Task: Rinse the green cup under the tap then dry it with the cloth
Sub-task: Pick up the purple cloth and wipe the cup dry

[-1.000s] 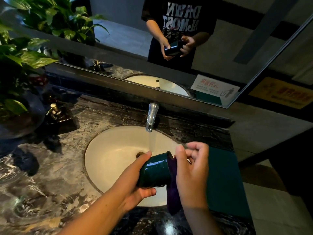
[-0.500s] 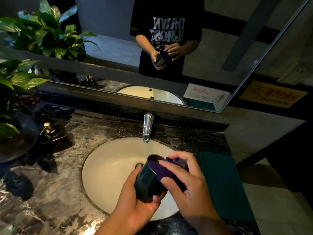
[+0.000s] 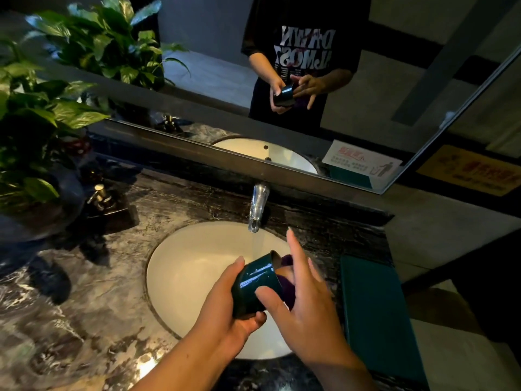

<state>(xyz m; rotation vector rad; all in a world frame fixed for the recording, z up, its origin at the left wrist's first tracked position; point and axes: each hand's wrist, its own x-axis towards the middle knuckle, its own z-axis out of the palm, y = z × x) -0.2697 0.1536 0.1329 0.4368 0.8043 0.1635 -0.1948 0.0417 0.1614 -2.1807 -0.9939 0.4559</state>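
The dark green cup (image 3: 258,282) lies tilted on its side over the white sink (image 3: 186,266), mouth facing up and right. My left hand (image 3: 228,309) grips it from below and behind. A purple cloth (image 3: 287,280) sits at the cup's mouth, pressed there by my right hand (image 3: 307,303), whose thumb rests on the cup's side while the other fingers spread upward. The chrome tap (image 3: 258,207) stands behind the sink with a thin stream of water falling from it, just left of the cup.
Dark marble counter (image 3: 84,320) surrounds the sink. A teal mat (image 3: 375,314) lies at the right. A soap dispenser (image 3: 103,198) and a leafy plant (image 3: 36,117) stand at the left. A mirror (image 3: 225,80) runs behind the tap.
The cup has tipped further onto its side. My right hand's fingers have spread open upward, and the cloth has sunk deeper at the cup's mouth. Water runs from the tap again.
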